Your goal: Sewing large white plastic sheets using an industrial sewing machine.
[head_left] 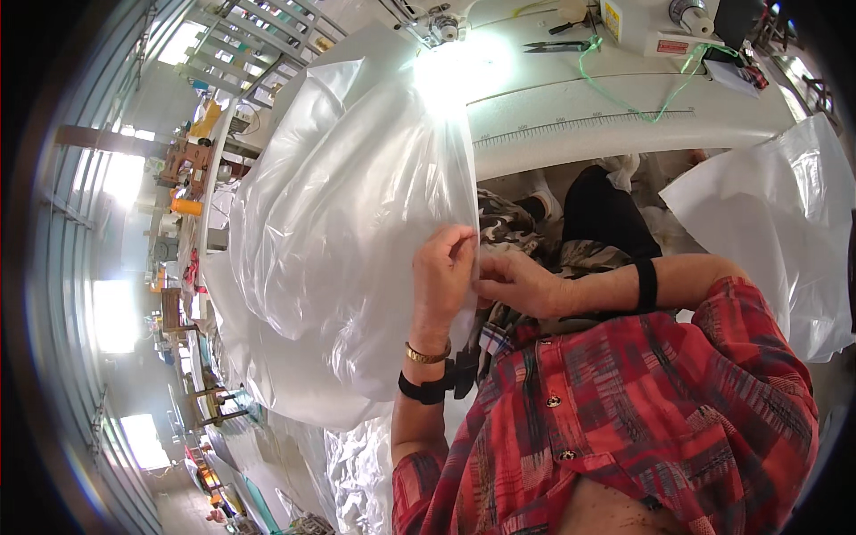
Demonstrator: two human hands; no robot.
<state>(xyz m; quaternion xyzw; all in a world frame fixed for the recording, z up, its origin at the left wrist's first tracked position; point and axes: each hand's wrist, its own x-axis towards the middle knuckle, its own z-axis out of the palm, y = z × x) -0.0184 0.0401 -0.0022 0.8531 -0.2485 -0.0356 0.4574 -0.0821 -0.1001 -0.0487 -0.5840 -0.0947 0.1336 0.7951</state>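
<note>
A large sheet of whitish translucent plastic [330,241] drapes down from the sewing machine [443,28] over the table's front left. Its upper end runs into the glare of the bright lamp [459,71], so the needle area cannot be made out. My left hand [441,278] pinches the sheet's right edge in front of my body. Close beside it, my right hand [524,283] has its fingers closed at that same edge. The two hands almost touch.
Tweezers [555,46] and a tangled green thread [655,111] lie on the white table [624,138], which has a ruler scale along its front. Another plastic sheet [767,214] hangs at the right. Beyond the left side are shelves, an orange thread cone [185,207] and barred windows.
</note>
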